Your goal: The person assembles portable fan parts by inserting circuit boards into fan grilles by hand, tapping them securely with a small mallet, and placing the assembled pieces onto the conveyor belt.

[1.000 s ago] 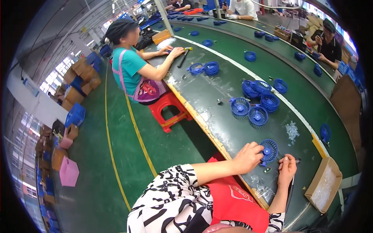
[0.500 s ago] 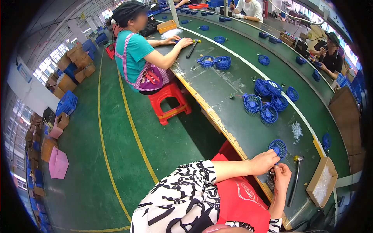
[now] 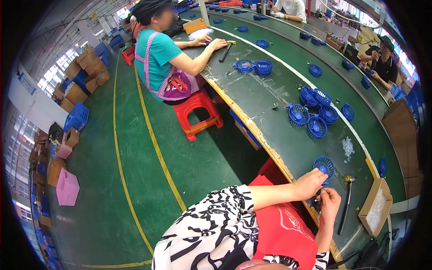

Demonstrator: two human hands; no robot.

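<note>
A round blue slatted plastic fan housing (image 3: 323, 165) stands at the near edge of the dark green work table. My left hand (image 3: 309, 184) is closed on its lower side, fingers wrapped over the rim. Just below, my right hand (image 3: 330, 202) has thumb and fingertips pinched together close to the housing's lower end; whatever lies between them is too small to make out. A hammer (image 3: 346, 204) with a yellowish head and dark handle rests right of my right hand. Farther right sits a cardboard tray (image 3: 381, 183) holding small clear pieces.
Several more blue housings (image 3: 316, 127) cluster ahead on the table, beside a small heap of clear bits (image 3: 347, 148). A conveyor (image 3: 337, 63) runs along the far side. At the left, a co-worker in a teal shirt (image 3: 157, 56) sits on a red stool (image 3: 194, 114).
The whole view has shifted slightly, moving the table items rightward. My left hand keeps hold of the housing, while my right hand stays pinched beneath it.
</note>
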